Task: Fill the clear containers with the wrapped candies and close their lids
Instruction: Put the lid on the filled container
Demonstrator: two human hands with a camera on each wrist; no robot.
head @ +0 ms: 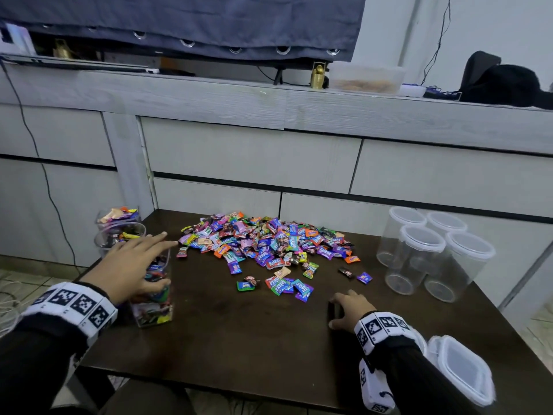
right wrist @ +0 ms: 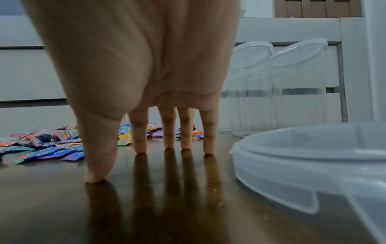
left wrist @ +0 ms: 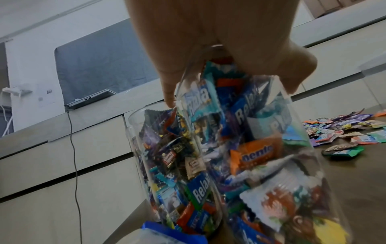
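My left hand (head: 149, 262) lies palm down over the mouth of a clear container (head: 154, 307) packed with wrapped candies, at the table's left edge. Its fingers stretch straight across the top and the thumb rests against the side. In the left wrist view the left hand (left wrist: 219, 54) covers the container (left wrist: 261, 148). A pile of wrapped candies (head: 269, 244) is spread over the middle of the dark table (head: 239, 339). My right hand (head: 344, 307) rests on the table, holding nothing. In the right wrist view the right hand (right wrist: 133, 165) stands on straight fingertips (right wrist: 140, 148).
Two more candy-filled containers (head: 119, 232) stand without lids behind the left one. Several empty lidded containers (head: 434, 253) stand at the right edge. Loose lids (head: 460, 369) lie by my right wrist, one lid (right wrist: 313, 165) close beside the hand. Cabinets stand behind the table.
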